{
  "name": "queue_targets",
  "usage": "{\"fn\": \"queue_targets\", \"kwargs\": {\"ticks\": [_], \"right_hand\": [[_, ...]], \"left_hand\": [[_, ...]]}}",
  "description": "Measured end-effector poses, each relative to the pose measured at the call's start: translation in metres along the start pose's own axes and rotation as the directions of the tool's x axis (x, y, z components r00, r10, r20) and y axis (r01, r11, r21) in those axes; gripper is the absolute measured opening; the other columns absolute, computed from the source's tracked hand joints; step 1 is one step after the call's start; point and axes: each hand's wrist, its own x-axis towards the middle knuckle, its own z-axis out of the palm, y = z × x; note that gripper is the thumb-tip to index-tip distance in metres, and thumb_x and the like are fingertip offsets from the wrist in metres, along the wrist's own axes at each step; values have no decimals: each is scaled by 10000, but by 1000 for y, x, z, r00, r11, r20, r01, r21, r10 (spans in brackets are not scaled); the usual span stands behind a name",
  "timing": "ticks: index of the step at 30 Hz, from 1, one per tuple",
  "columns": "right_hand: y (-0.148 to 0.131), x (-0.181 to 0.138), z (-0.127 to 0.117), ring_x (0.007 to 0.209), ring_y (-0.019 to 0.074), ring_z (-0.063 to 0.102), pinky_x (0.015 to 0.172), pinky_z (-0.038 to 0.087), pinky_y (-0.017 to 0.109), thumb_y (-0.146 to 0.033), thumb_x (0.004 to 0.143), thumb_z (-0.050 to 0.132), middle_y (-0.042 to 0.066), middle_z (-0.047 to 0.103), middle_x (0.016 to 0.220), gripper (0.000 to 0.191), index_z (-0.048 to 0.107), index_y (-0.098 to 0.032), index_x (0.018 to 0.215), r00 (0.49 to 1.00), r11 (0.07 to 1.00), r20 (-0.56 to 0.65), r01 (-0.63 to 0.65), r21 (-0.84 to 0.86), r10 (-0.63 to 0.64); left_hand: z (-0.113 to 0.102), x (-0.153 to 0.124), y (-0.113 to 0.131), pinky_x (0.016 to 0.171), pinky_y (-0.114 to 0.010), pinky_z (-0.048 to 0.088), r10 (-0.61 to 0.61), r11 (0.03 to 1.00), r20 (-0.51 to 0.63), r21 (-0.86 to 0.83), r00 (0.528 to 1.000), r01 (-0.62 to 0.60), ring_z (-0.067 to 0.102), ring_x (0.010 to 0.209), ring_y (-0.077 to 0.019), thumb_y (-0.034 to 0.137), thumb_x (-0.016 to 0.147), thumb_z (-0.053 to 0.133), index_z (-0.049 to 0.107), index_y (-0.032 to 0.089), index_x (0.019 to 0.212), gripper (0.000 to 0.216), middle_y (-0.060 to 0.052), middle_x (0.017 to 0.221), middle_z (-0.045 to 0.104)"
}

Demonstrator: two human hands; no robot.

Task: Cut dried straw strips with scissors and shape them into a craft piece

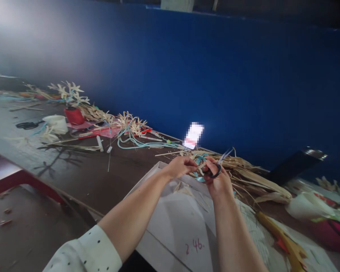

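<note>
My left hand (183, 166) has its fingertips pinched on a small pale piece of dried plant strip (201, 167), close to my right hand. Scissors (215, 172) with dark handle loops are held in my right hand (219, 183), their blades pointing up and away to the right. The right fingers also come up against the pale piece. Light-blue strips (200, 158) show just behind and under the fingers. Both hands are over the far end of a white box lid or tray (184, 211), which holds a few pale scraps and bears red handwritten figures.
Behind the hands lies a bundle of dried straw-like leaves (249, 173). To the left are pale straw flowers (130, 122), light-blue cords (141, 144), a red spool (74, 116), a white cup (56, 124) and black scissors (30, 124). A blue wall (215, 75) and lit screen (194, 135) stand behind.
</note>
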Motion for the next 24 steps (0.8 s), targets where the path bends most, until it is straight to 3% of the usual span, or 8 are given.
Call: {"fn": "queue_targets", "kwargs": {"ticks": [4, 10, 17, 21, 24], "right_hand": [[0, 1, -1, 526, 83, 514, 350, 292, 144, -282, 570, 763, -34, 577, 644, 385, 615, -193, 914, 1000, 999, -3, -23, 48, 23], [-2, -2, 4, 506, 70, 507, 407, 374, 161, -238, 541, 793, -37, 588, 619, 372, 635, -188, 874, 999, 997, -22, -40, 69, 42], [-5, -2, 5, 495, 74, 489, 360, 312, 148, -239, 565, 783, -29, 570, 598, 337, 633, -169, 859, 997, 994, 11, -71, 82, 71], [-9, -2, 3, 495, 64, 484, 341, 284, 127, -234, 545, 788, -36, 562, 627, 357, 604, -173, 845, 992, 982, 69, -117, 147, 108], [-9, -2, 4, 498, 66, 490, 336, 291, 118, -227, 520, 789, -36, 566, 616, 385, 599, -166, 850, 994, 982, 26, -111, 153, 108]], "left_hand": [[0, -1, 1, 597, -211, 375, 2, 999, 10, -52, 1000, -1, 474, 597, -75, 357, 630, 678, 643, 122, 802, 294, -9, 679, 580], [2, -7, 8, 602, -208, 361, 101, 986, 41, -134, 994, -95, 467, 610, -68, 366, 650, 680, 628, 111, 797, 299, -14, 690, 566], [1, -6, 8, 563, -204, 321, 88, 968, 11, -235, 996, -83, 430, 565, -49, 357, 654, 679, 592, 109, 795, 298, 5, 653, 530], [0, -3, 4, 545, -202, 316, 68, 982, -9, -174, 998, -69, 420, 549, -46, 363, 635, 687, 595, 104, 798, 320, 11, 653, 522], [-2, -2, 4, 562, -204, 340, 45, 995, 6, -84, 999, -45, 434, 570, -52, 371, 641, 675, 617, 105, 815, 324, 1, 687, 546]]}}
